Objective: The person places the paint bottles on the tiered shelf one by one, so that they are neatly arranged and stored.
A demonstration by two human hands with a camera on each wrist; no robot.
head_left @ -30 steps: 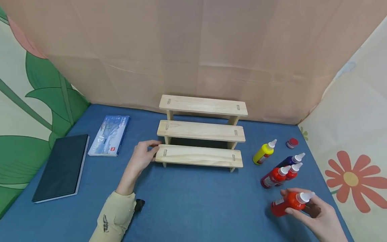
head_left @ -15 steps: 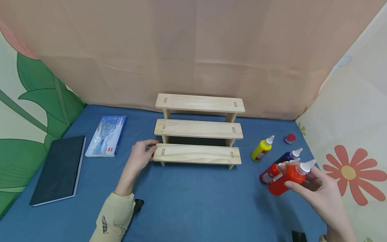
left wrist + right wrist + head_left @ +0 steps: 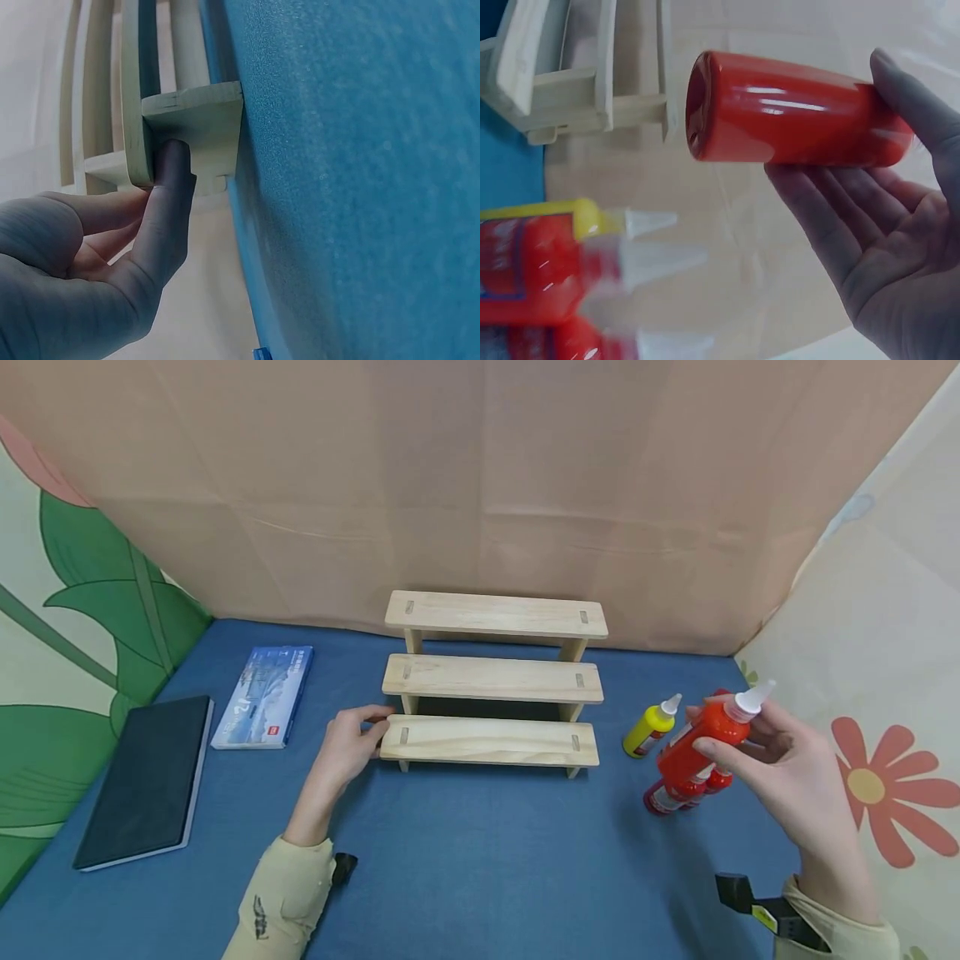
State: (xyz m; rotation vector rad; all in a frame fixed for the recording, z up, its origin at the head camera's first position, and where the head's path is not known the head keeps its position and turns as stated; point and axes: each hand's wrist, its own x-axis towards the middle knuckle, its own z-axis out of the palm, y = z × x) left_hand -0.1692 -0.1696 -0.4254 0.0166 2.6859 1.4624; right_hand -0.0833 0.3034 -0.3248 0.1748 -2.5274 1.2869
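Blk notebook (image 3: 142,781) nr blue-wht box (image 3: 262,697); red flower print (image 3: 866,786) R.

Noted: red bottle (image 3: 708,727), white-nozzled, perhaps white-labelled, tilted, held aloft. Noted: pale wooden three-step stand (image 3: 492,678), upright, farther left.

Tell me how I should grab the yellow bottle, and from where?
Probably hold the yellow bottle round its body, under the white tip, coming from the left, the side of the wooden shelf. It stands tip up, and red bottles stand close on its near side.
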